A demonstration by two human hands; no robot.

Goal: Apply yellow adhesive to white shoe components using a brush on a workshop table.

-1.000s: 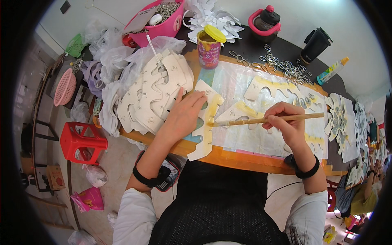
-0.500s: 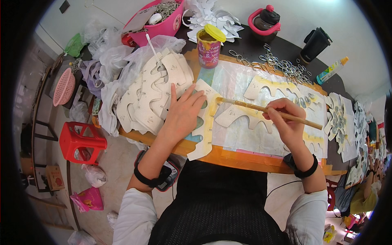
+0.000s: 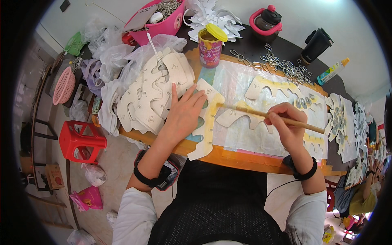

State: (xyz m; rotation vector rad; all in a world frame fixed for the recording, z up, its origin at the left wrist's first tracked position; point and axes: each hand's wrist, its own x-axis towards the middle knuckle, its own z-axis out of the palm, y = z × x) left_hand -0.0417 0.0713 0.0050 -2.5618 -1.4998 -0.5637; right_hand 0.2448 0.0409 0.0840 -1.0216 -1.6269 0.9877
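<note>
My left hand [image 3: 183, 116] lies flat with its fingers spread, pressing on the edge of a cream scalloped piece [image 3: 207, 132] that has a wet yellow coating along its right side. A thin wooden glue brush [image 3: 255, 112] is pinched in my right hand [image 3: 289, 126], its tip close to the piece's right edge. Whether the tip touches is blurred. Beside my left hand rises a stack of similar cream pieces [image 3: 149, 92] with a white stick on top. An opened jar [image 3: 210, 53] of yellowish paste, its yellow lid tilted, stands beyond the piece. Another coated piece [image 3: 228, 117] lies under the brush.
Loose metal rings [image 3: 286, 67] lie at the back right, near a glue bottle [image 3: 334, 71], a black tumbler [image 3: 316, 45] and a pink-handled jug [image 3: 265, 22]. A pink basket [image 3: 163, 24] of chain stands at the back left. A red stool [image 3: 83, 141] is on the floor.
The brush tip has lifted slightly off the piece's edge, and its far end has dipped a little. My left hand stays in place on the piece.
</note>
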